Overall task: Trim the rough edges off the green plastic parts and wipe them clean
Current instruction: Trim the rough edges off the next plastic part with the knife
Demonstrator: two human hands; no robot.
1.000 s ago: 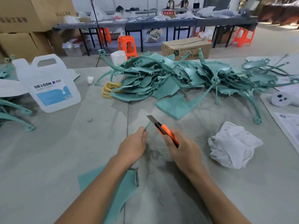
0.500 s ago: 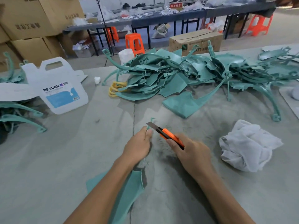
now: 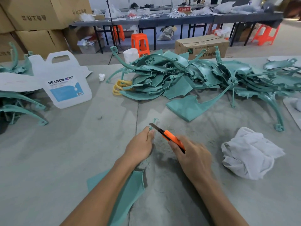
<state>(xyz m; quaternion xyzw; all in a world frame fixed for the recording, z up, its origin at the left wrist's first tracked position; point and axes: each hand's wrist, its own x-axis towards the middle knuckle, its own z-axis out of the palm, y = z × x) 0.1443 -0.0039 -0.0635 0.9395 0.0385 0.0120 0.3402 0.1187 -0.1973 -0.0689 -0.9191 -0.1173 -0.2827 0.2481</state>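
Green part (image 3: 130, 190) is lying flat on the grey table (image 3: 48, 160), mostly under the left forearm; its thin stem runs up into the left hand (image 3: 140, 147) and its hooked tip pokes out just above the fingertips. Left fingers are closed around that stem. Orange utility knife (image 3: 169, 137) is gripped in the right hand (image 3: 193, 159), fingers wrapped on the handle, blade extended and angled up-left, tip right beside the stem near the left thumb. Actual blade contact cannot be told. Right hand is motion-blurred.

Pile of green parts (image 3: 187, 77) is spread across the far side of the table. White cloth (image 3: 249, 154) is crumpled to the right of the right hand, apart from it. White jug (image 3: 65, 82) labelled DEXCON is standing upright at far left. More green parts (image 3: 19, 105) are seen at the left edge.
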